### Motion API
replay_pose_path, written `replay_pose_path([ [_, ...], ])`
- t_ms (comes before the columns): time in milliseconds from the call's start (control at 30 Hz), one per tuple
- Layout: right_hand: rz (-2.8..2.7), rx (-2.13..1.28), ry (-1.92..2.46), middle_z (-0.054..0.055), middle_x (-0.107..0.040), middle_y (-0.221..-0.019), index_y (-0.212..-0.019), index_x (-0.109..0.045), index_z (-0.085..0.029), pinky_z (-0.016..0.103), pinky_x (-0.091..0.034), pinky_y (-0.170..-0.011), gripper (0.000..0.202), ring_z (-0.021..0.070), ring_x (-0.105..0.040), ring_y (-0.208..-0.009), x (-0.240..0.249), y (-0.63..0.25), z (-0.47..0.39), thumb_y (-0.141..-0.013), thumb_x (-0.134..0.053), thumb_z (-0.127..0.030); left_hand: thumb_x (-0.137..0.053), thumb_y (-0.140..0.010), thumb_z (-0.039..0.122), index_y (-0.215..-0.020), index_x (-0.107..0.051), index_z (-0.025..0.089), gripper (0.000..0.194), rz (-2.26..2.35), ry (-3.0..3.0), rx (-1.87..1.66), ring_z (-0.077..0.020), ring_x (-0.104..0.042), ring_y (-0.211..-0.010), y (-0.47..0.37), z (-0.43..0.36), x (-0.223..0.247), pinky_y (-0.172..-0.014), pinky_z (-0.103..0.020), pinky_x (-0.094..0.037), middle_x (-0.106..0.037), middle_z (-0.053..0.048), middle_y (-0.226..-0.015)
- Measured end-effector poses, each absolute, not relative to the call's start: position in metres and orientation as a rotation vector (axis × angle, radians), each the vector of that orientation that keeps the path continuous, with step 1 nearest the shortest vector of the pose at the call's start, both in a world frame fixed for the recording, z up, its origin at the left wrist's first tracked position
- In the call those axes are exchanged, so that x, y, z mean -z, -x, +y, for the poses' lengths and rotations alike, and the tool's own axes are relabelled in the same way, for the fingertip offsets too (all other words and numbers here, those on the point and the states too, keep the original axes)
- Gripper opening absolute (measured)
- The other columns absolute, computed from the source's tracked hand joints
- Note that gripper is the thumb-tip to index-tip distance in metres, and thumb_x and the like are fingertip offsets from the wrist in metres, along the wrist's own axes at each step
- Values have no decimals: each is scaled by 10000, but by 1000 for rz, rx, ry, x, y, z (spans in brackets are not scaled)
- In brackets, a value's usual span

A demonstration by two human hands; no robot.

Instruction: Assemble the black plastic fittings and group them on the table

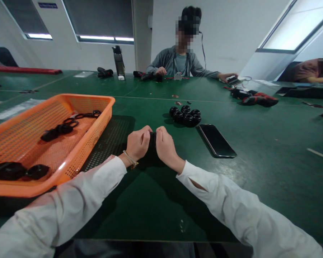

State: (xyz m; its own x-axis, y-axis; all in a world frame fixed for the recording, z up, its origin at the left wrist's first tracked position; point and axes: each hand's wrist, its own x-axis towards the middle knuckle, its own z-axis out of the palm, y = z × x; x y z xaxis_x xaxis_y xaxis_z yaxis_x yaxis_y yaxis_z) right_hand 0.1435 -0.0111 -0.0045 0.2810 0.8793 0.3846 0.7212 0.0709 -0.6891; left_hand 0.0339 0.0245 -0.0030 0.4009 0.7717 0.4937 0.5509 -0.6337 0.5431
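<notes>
My left hand and my right hand are close together above the green table, both with curled fingers. Between them they grip a small black part; most of it is covered by my fingers, so its kind does not show. Just beyond my right hand stands a cluster of several glossy black round parts, each with a hole. A smartphone with a dark screen lies to the right of that hand.
An orange perforated basket on the left holds several black parts. Across the table sits a person with hands near small devices. A dark bottle stands at the back, and a black-and-red tool lies at the right.
</notes>
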Motion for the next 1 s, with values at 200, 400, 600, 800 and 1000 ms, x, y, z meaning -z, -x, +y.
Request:
replay_pose_path([
  [200,-1824,52,1615,18,-571,-616,-874,-460,-193,255,-279,-503,218,156,-514,-497,4,-158,-14,-879,-245,-228,-213,-903,442,-583,-454,186,475,1229,-1624,-874,-139,-499,-493,-47,21,8,-463,-231,-405,-467,-6,-508],
  [400,-1925,112,1562,24,-594,-608,-847,-452,-196,245,-273,-496,210,140,-511,-491,2,-160,-17,-868,-248,-241,-318,-893,311,-636,-500,201,333,1291,-1906,-955,-185,-567,-642,-43,22,12,-602,-275,-448,-562,-30,-587],
  [600,-1784,62,1711,28,-575,-610,-894,-455,-182,264,-250,-500,241,159,-508,-481,1,-147,-20,-873,-220,-234,-296,-894,215,-667,-537,188,332,1366,-2097,-1008,-206,-587,-731,-41,16,11,-725,-313,-424,-644,-78,-707],
  [800,-1633,-26,1748,20,-530,-600,-879,-453,-192,280,-230,-507,254,181,-487,-497,-2,-140,-23,-880,-200,-215,-190,-900,235,-687,-569,181,438,1250,-2323,-1134,-188,-580,-622,-37,17,10,-598,-284,-385,-621,-72,-625],
  [1000,-1464,-153,1657,14,-493,-611,-762,-399,-232,282,-263,-529,222,181,-461,-545,2,-136,-22,-873,-206,-228,-137,-895,279,-633,-526,189,478,1095,-2487,-1248,-167,-522,-508,-32,22,9,-523,-277,-346,-561,-53,-543],
])
